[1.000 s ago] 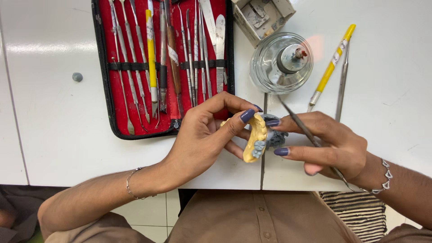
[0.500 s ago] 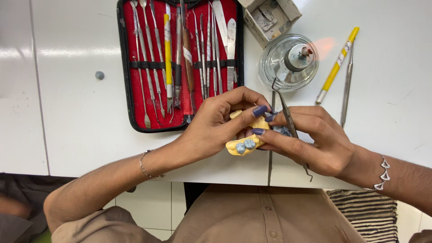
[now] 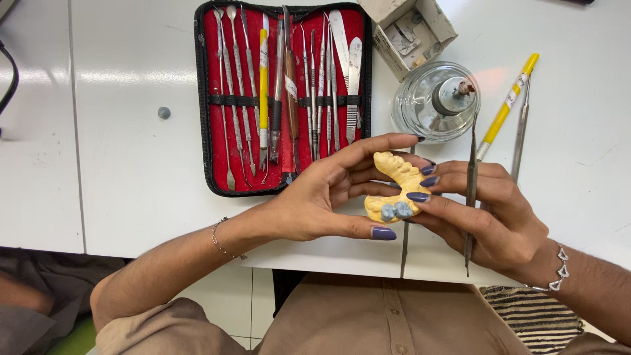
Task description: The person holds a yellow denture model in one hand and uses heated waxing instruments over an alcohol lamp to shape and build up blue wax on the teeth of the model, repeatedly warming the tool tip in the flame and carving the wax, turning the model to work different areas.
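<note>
Over white table [image 3: 131,131], both hands' fingers [image 3: 368,167] clamp yellow dental cast [image 3: 397,187] bearing two grey-blue teeth.

Both hands pinch a yellow plaster dental cast [image 3: 397,184] with two small grey teeth, left hand [image 3: 322,200] and right hand [image 3: 490,213] on either side. Right one also grips a thin metal carving tool [image 3: 470,190]. Open red instrument case [image 3: 284,98] sits farther back on the white surface [image 3: 131,131], glass spirit lamp [image 3: 436,100] to its right.

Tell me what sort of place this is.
Probably a dental lab or training bench: an open red case of metal dental instruments, a glass spirit lamp, and a yellow dental cast held by the left hand and right hand.
</note>
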